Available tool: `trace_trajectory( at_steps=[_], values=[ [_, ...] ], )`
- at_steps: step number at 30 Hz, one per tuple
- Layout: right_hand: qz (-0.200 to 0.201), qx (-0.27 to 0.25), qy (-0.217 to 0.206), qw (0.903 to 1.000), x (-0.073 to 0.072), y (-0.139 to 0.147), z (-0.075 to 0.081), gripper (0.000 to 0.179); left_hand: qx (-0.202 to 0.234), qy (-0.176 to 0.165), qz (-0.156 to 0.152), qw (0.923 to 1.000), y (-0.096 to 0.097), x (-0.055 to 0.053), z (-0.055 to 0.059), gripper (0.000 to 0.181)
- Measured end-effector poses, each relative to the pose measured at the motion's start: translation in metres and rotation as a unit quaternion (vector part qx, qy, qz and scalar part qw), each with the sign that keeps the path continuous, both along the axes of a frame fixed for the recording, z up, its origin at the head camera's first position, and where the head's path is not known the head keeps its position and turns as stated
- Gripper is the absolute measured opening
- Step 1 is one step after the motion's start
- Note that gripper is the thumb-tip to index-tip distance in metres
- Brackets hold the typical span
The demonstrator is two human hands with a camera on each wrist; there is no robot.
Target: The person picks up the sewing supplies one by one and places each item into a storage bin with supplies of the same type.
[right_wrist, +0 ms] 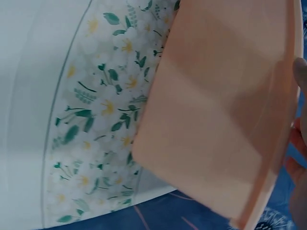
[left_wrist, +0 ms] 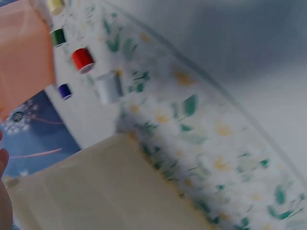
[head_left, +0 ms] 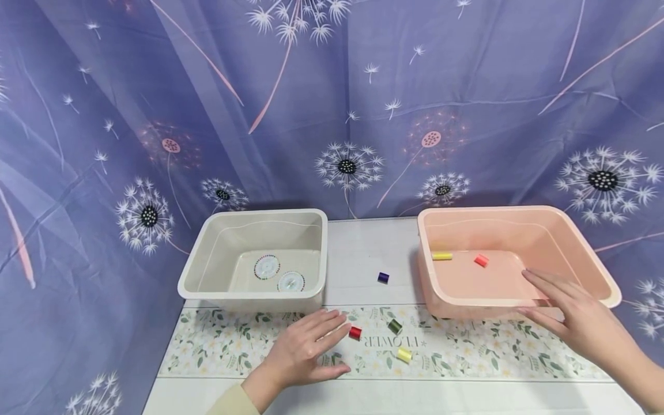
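My left hand (head_left: 306, 349) hovers over the flowered cloth strip with its fingers fairly straight and nothing in them. Just right of its fingertips lies a red thread spool (head_left: 355, 332). Farther right are a dark green spool (head_left: 395, 327) and a yellow spool (head_left: 404, 354); a navy spool (head_left: 383, 278) lies behind them. The left wrist view also has a pale grey-white spool (left_wrist: 109, 87), covered by the hand in the head view. My right hand (head_left: 576, 308) extends over the near rim of the pink bin (head_left: 433, 291), fingers extended and holding nothing.
In the pink bin lie a yellow spool (head_left: 442, 256) and a coral-red spool (head_left: 481, 260). A grey-white bin (head_left: 321, 253) at the left holds two round pin wheels (head_left: 267, 267). Behind both bins hangs a blue dandelion-print curtain (head_left: 290, 161).
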State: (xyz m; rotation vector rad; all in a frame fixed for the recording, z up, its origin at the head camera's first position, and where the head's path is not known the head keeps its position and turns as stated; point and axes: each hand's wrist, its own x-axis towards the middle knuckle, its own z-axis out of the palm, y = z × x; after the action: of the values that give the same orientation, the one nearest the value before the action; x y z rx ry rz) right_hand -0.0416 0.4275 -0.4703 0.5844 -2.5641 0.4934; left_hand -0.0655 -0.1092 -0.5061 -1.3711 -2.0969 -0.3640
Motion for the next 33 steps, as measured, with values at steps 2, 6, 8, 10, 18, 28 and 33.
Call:
trace_trajectory(
  at_steps=[2,6,8,10,18,28,33],
  values=[
    [-0.013,-0.001,0.007,0.9999,0.003,0.001,-0.002,0.079,-0.002,-0.009,0.006,0.9999,-0.002,0.001,-0.008,0.068],
    [-0.026,-0.004,0.026,0.9993,0.006,0.001,-0.008,0.083,0.002,-0.034,0.019,0.9992,-0.004,0.004,-0.022,0.066],
    [-0.029,-0.004,0.034,0.999,0.007,0.0,-0.011,0.084,0.003,-0.043,0.024,0.9988,-0.006,0.005,-0.028,0.064],
    [-0.035,-0.006,0.034,0.9988,0.008,0.0,-0.014,0.084,0.0,-0.05,0.033,0.9982,-0.008,0.006,-0.033,0.062],
    [-0.052,-0.032,0.054,0.9967,0.01,0.001,-0.025,0.083,-0.009,-0.068,0.056,0.9961,-0.019,0.006,-0.052,0.066],
    [-0.044,-0.044,0.075,0.9952,0.009,-0.001,-0.03,0.078,-0.016,-0.09,0.077,0.9928,-0.031,0.004,-0.068,0.059],
    [-0.042,-0.047,0.079,0.9949,0.009,-0.001,-0.032,0.077,-0.019,-0.13,0.096,0.9867,-0.034,0.005,-0.072,0.058]
  ],
)
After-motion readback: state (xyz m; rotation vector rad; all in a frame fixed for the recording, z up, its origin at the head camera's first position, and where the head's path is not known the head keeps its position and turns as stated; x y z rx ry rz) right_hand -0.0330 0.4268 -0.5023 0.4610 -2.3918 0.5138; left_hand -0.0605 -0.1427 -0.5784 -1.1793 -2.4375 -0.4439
